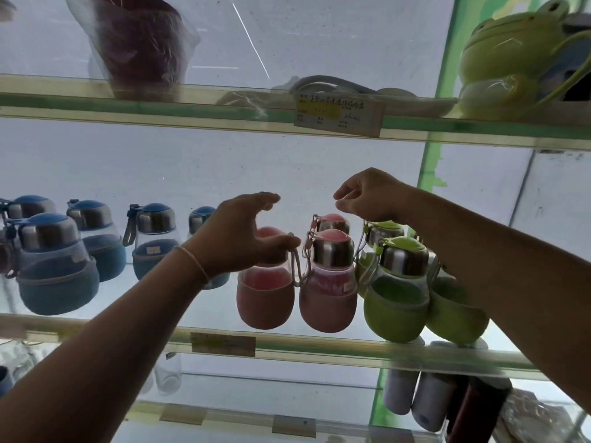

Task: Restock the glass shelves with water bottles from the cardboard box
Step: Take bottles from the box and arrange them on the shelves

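Round water bottles with steel collars stand on the middle glass shelf (319,345): blue-sleeved ones (57,282) at the left, pink ones (327,302) in the middle, green ones (396,308) at the right. My left hand (243,235) hovers open in front of the left pink bottle (265,302), hiding its lid, with the thumb by its strap. My right hand (371,196) is just above the rear green bottle's lid (385,227), fingers loosely curled and holding nothing that I can see. The cardboard box is out of view.
The upper glass shelf (192,107) carries a bagged dark red item (144,43), a price label (339,113) and a green frog-shaped pot (511,59). Below, white and dark flasks (425,401) stand at the right. Open shelf space lies between the blue and pink bottles.
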`<state>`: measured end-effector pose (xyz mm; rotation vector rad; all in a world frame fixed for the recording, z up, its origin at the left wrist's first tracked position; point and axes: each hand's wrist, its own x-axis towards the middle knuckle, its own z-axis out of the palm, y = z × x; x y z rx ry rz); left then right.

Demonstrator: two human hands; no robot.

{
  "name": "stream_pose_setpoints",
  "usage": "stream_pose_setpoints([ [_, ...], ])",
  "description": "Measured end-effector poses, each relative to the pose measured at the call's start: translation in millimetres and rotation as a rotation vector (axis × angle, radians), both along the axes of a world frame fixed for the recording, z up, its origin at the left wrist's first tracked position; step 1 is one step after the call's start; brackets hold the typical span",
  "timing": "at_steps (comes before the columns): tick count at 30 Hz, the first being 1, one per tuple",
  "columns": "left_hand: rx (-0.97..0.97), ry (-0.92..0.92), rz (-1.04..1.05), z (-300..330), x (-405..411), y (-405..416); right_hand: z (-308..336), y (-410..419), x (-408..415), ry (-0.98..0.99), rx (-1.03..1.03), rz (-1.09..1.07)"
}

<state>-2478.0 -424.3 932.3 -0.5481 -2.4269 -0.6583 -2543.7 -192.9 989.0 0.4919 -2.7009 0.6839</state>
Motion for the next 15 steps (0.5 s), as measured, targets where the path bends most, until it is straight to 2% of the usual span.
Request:
stream_pose_setpoints([
  [4,0.101,-0.195,-0.047,-18,2,-15,2,-8,12,0.014,-0.068,0.069],
  [8,0.235,-0.341,-0.137,-43,5,-17,2,-27,25,-0.016,-0.038,0.196],
  [11,0.352,-0.353,-0.121,-65,4,-18,-1,-45,31,-0.059,0.066,0.285],
  [15,0.401,-0.318,-0.021,-94,1,-20,-5,-65,36,-0.192,0.192,0.384],
])
